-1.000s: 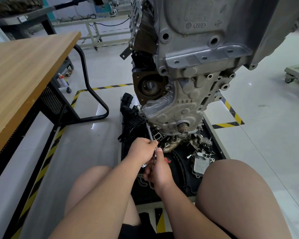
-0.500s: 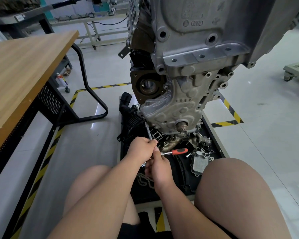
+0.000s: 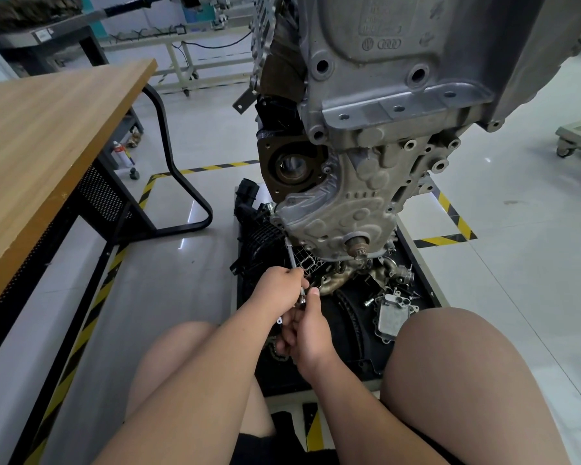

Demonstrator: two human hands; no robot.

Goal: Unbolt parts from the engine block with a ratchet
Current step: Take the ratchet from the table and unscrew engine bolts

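The grey engine block [image 3: 393, 105] hangs in front of me, its ribbed timing cover [image 3: 342, 223] at the bottom. A thin metal ratchet extension [image 3: 292, 258] runs from a bolt at the cover's lower left edge down into my hands. My left hand [image 3: 279, 285] pinches the extension bar near its lower end. My right hand [image 3: 307, 330] sits just below, fingers curled round the ratchet head and handle, which the hand hides.
A black tray [image 3: 420, 250] under the engine holds removed parts: a black intake manifold [image 3: 255, 236], an exhaust manifold [image 3: 339, 276], an oil cooler [image 3: 391, 313]. A wooden table [image 3: 47, 142] stands at left. My bare knees frame the tray.
Half a second ago the ratchet's red handle stuck out to the right of my right hand; now it has swung back and is hidden behind that hand.
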